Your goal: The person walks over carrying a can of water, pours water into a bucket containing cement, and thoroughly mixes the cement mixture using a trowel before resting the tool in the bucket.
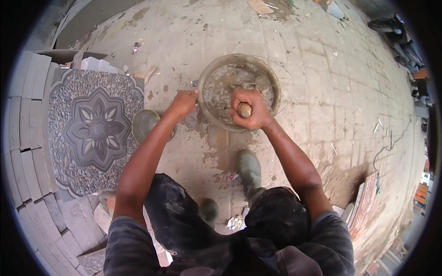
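Note:
A round bucket (278,94) of wet grey mortar (225,80) stands on the paved floor in front of me. My right hand (251,108) is closed round the wooden handle (244,110) of what looks like a trowel, held upright over the mortar. Its lower end is hidden under my hand and in the mix. At the bucket's left rim, my left hand (184,104) is closed with the thumb against the edge; its other fingertips are mostly hidden. The bucket's thin wire bail (293,87) hangs out on the right side.
To my left lies a pebbled tile with a flower pattern (99,129), beside stacked grey blocks (28,122). A dark container with a yellowish rim (146,125) sits near my left forearm. My rubber boot (249,168) is close below the bucket. Boards (363,200) lie at right.

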Demonstrator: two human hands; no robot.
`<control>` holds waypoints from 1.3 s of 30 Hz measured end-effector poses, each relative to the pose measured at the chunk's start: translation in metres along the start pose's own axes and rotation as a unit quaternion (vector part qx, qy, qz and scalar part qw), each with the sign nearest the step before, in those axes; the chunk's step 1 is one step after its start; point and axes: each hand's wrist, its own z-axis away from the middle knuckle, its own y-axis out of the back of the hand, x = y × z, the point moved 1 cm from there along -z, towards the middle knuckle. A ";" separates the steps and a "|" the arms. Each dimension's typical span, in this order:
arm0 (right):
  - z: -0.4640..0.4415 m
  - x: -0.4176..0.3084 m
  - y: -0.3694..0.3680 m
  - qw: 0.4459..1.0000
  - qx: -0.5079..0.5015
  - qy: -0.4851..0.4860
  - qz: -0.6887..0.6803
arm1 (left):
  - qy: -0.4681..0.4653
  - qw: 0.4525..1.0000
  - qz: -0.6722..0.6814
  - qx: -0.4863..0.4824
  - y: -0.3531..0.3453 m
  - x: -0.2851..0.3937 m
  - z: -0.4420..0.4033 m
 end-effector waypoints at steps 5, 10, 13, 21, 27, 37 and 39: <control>-0.029 -0.012 0.052 0.967 0.196 0.005 -0.160 | 0.044 0.993 0.105 -0.012 -0.008 -0.010 0.009; -0.091 0.046 0.049 0.956 0.189 0.006 -0.225 | 0.073 0.984 0.159 -0.027 -0.016 -0.018 0.000; -0.099 0.107 0.023 0.965 0.112 -0.113 -0.207 | 0.058 0.979 0.195 -0.021 -0.019 -0.020 -0.004; -0.052 0.066 0.007 0.994 -0.008 -0.056 -0.093 | 0.000 0.985 0.170 0.002 -0.019 -0.025 -0.010; -0.021 -0.004 0.023 0.998 -0.003 -0.021 -0.066 | -0.002 0.987 0.157 -0.028 -0.014 -0.019 -0.003; -0.031 0.043 0.009 0.997 0.060 -0.046 -0.020 | -0.005 0.982 0.187 -0.030 -0.014 -0.023 -0.006; -0.039 0.062 -0.013 0.998 0.023 -0.046 0.042 | -0.013 0.981 0.189 -0.036 -0.012 -0.024 -0.012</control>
